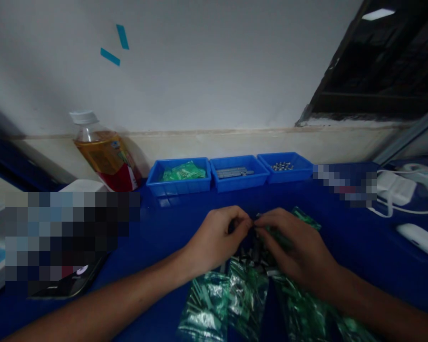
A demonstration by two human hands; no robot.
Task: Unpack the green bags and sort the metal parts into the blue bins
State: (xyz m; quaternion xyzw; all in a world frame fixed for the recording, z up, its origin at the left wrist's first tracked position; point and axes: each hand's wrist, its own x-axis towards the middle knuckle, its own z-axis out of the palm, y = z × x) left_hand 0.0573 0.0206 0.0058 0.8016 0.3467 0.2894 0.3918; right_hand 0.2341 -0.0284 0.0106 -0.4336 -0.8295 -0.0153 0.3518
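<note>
Green see-thru plastic bags [231, 294] w/ small metal bits inside lie overlapping on the blue table [157, 228], right under both wrists. No writing legible anywhere: the bottle [105, 154] at back-left has a red label, but the text is too blurry to read. Left hand [214, 240] & right hand [296, 249] meet fingertip to fingertip just above the bags, palms down, forearms coming in from the bottom corners. Thumb + forefinger of each are pinched tight on one tiny part [255, 222], dark, too small to ID. Behind, 3 blue bins [238, 182] sit in a row by the wall: green packets, grey bars, small silver pcs.
</note>
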